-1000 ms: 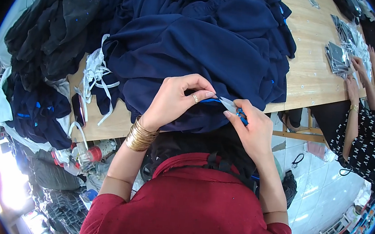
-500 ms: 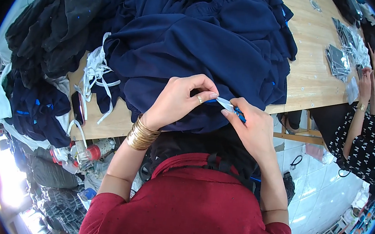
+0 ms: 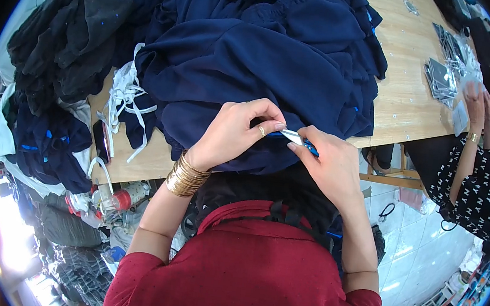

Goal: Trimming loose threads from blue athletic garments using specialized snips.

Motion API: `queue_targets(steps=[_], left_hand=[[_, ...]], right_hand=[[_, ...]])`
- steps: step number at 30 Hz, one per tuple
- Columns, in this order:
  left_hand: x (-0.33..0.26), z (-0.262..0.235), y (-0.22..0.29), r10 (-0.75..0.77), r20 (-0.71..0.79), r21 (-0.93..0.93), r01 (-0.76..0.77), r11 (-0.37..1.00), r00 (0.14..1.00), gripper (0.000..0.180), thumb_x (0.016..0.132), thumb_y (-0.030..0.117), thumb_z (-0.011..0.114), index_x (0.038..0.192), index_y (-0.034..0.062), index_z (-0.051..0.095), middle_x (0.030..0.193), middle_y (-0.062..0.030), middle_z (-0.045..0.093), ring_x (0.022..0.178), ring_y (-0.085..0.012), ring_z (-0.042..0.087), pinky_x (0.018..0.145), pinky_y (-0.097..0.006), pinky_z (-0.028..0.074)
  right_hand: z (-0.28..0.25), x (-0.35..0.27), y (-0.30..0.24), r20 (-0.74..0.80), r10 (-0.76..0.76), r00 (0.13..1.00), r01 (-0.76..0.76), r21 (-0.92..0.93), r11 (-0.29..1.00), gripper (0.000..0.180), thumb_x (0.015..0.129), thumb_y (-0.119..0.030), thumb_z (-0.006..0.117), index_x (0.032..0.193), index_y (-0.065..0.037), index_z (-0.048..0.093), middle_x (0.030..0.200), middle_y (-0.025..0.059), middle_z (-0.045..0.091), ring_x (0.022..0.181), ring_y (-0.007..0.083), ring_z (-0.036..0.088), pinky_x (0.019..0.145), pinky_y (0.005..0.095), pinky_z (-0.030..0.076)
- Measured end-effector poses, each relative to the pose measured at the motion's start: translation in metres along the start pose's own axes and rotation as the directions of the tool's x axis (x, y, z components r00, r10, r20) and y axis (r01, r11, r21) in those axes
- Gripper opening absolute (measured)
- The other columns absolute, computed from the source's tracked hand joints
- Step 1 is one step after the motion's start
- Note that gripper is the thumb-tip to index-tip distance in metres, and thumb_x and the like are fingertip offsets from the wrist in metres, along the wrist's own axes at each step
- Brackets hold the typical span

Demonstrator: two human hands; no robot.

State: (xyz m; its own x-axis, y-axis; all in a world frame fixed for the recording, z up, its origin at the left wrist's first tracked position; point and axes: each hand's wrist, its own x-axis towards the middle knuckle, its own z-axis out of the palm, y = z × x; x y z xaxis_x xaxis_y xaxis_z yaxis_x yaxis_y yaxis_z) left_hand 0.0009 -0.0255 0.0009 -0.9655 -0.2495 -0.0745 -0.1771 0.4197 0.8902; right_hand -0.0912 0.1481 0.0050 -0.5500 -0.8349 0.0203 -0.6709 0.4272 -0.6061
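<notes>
My right hand (image 3: 330,161) is closed round a pair of thread snips (image 3: 312,148) with a blue handle; their pale blades (image 3: 292,136) point left. Thumb and forefinger of my left hand (image 3: 241,126) are pinched together at the blade tips, beside a bit of bright blue edge. What the pinch holds is too small to make out. Beneath and beyond both hands spreads a large heap of navy garments (image 3: 236,63), its near edge hanging over the table front.
White fabric ties (image 3: 124,91) and a phone-like dark slab (image 3: 102,141) lie left on the wooden table (image 3: 408,80). Black garments (image 3: 67,35) are piled far left. At right are flat plastic-wrapped packets (image 3: 441,80) and a co-worker in a patterned black top (image 3: 480,187).
The snips have turned slightly in my right hand, and their blades look narrower. My left hand stays nearly still. The co-worker's hands at right have shifted.
</notes>
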Motion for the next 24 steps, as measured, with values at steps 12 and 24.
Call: queue_targets(steps=[12,24], left_hand=[[-0.098,-0.125,-0.037,-0.230,-0.378,-0.094,0.210,0.973,0.897,0.028,0.094,0.023,0.046,0.075,0.0032,0.053,0.054,0.0011,0.049,0.045,-0.0054,0.047,0.050,-0.018,0.040],[-0.110,-0.122,-0.081,-0.202,-0.657,0.103,0.352,0.931,0.726,0.032,0.084,0.015,0.060,0.114,0.0066,0.055,0.106,-0.0094,0.060,0.096,-0.0175,0.057,0.085,-0.029,0.044]], right_hand=[[-0.022,-0.022,0.050,-0.208,0.356,0.911,-0.296,0.271,0.916,0.028,0.078,-0.027,0.068,0.094,-0.005,0.058,0.072,0.0084,0.061,0.064,0.0181,0.060,0.060,0.0268,0.046],[-0.014,0.004,0.093,-0.322,0.463,0.826,-0.409,0.224,0.885,0.033,0.081,-0.029,0.064,0.098,0.000,0.064,0.068,0.0098,0.060,0.065,0.0180,0.057,0.069,0.0258,0.045]])
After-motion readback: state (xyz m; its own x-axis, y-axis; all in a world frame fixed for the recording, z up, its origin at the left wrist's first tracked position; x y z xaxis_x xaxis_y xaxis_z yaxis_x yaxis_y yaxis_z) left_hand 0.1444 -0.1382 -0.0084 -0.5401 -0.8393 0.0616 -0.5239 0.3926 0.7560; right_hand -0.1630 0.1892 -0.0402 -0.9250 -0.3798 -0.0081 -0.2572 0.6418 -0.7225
